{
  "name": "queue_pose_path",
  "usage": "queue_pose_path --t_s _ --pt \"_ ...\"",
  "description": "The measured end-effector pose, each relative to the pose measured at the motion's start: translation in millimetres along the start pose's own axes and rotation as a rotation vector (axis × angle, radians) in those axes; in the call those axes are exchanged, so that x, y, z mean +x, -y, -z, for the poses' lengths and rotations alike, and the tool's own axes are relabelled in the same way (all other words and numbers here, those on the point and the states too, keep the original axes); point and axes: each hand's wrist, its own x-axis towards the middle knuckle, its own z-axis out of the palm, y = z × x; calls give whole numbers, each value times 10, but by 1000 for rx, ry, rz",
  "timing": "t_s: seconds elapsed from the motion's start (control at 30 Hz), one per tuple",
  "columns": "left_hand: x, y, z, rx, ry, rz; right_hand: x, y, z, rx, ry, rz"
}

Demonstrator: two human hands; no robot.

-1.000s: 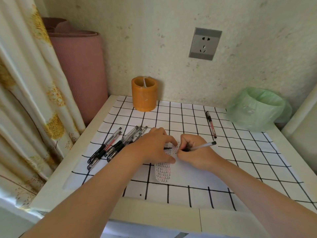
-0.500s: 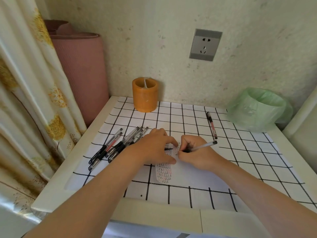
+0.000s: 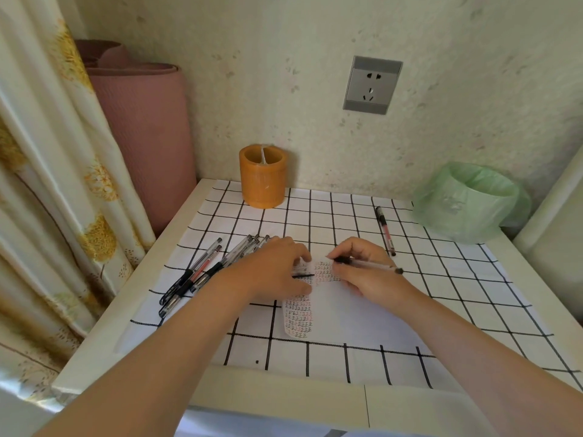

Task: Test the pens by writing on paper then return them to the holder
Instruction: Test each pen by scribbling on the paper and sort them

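We log the right hand (image 3: 362,275) with fingers curled round a pen (image 3: 372,265). Its tip is at the top of the paper (image 3: 340,313), and its back end points to the right.

The left hand (image 3: 274,272) rests palm down on the paper's left part, fingers loosely bent and gripping nothing that we can see. A short black piece (image 3: 303,275) shows on the sheet just at its fingertips.

The paper lies mid-counter on a checked cloth (image 3: 457,279), with rows of small written marks down its left side.

The orange holder (image 3: 264,176) stands upright at the back of the counter (image 3: 284,402), near the wall and well apart from both hands.

A bunch of pens (image 3: 208,272) lies on the cloth just left of the left hand. One more pen (image 3: 385,230) lies alone behind the right hand, between the holder and a bin with a green bag (image 3: 467,203).
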Motion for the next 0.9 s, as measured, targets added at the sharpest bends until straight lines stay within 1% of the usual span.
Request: queue_pose_path --t_s 0.17,0.23,0.3,0.37,0.43,0.5,0.67,0.9 --pt "-31 112 13 55 -21 13 37 85 34 102 -139 9" --pt "-36 109 -2 61 -45 18 49 109 37 128 -163 -12" --pt "-34 82 -17 64 -85 16 28 100 26 88 -148 -34" --pt "-34 29 -28 59 -104 5 -18 72 -11 -22 -71 -38" --pt "-45 -32 -34 32 -61 -8 -51 39 -73 -104 -12 -32" --pt "-56 -74 -44 38 -2 -24 -56 23 -115 -147 -7 -18" --pt "-51 -82 -41 46 33 -21 -49 -3 -140 -118 -9 -7" --pt "-31 -77 -49 57 47 -13 -46 -43 -131 -179 -13 17"
